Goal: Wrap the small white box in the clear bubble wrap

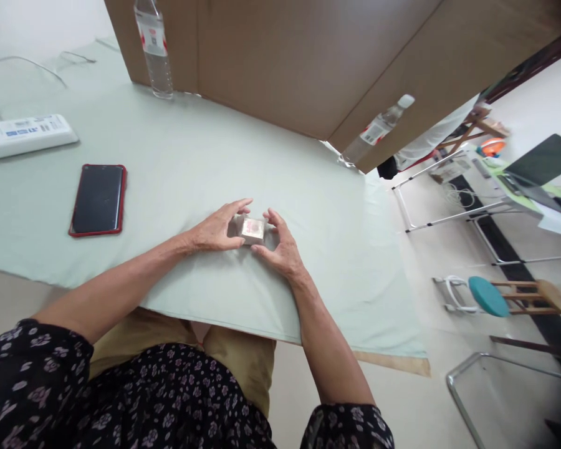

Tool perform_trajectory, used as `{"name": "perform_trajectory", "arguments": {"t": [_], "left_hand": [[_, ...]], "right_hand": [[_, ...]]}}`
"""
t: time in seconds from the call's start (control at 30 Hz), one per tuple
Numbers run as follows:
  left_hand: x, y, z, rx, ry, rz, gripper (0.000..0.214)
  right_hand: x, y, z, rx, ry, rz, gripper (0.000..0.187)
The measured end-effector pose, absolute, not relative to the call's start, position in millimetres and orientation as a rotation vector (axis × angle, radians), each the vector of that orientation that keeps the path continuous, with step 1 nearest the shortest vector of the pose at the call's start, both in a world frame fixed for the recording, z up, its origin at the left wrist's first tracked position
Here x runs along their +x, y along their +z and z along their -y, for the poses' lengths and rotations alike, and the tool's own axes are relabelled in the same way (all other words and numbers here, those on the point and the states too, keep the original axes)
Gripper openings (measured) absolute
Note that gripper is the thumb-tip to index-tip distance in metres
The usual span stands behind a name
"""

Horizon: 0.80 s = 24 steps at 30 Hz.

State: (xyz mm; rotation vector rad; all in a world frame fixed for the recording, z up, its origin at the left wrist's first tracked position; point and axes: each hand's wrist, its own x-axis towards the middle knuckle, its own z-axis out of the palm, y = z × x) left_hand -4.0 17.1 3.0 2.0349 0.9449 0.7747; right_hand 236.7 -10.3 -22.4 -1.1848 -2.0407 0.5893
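A small boxy object [253, 229], pale with a reddish top face, sits on the pale green tablecloth [177, 156] near the table's front edge. My left hand [217, 229] rests on the cloth and its fingers curl round the object's left side. Pinching the right side of the same object between thumb and fingers is my right hand [280, 246]. Both hands grip it together, and it stays low on the cloth.
A red-cased phone [98, 199] lies face up at the left. A white remote-like device [25, 134] lies beyond it. Two clear water bottles [154, 50] [376, 131] stand by brown panels at the back. Stools, metal frames and a laptop desk stand at the right.
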Motion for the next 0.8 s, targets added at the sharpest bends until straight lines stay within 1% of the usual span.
{"name": "perform_trajectory", "arguments": {"t": [0.2, 0.27, 0.4, 0.43, 0.53, 0.6, 0.8], "left_hand": [[3.4, -4.7, -17.3, 2.045, 0.775, -0.981, 0.088], [5.1, -5.9, -16.7, 2.037, 0.798, -1.022, 0.087], [4.5, -6.5, -17.5, 2.037, 0.821, -1.037, 0.086], [3.9, -6.5, -17.9, 2.037, 0.820, -1.038, 0.086], [2.8, -6.2, -18.9, 2.045, 0.817, -1.051, 0.085], [3.2, -6.2, -19.0, 2.049, 0.819, -1.058, 0.085], [7.6, -8.9, -20.8, 2.063, 0.827, -1.075, 0.083]], "right_hand": [[232.2, -32.9, 6.4, -1.237, 0.469, 2.036, 0.073], [230.9, -32.1, 7.5, -1.230, 0.391, 2.052, 0.071], [226.9, -25.2, 13.0, -1.190, 0.132, 2.125, 0.071], [225.5, -23.4, 14.6, -1.186, 0.068, 2.154, 0.067], [220.2, -20.1, 18.6, -1.171, -0.102, 2.226, 0.049], [216.4, -19.4, 20.6, -1.179, -0.177, 2.235, 0.041], [209.2, -21.0, 24.1, -1.197, -0.196, 2.229, 0.040]]}}
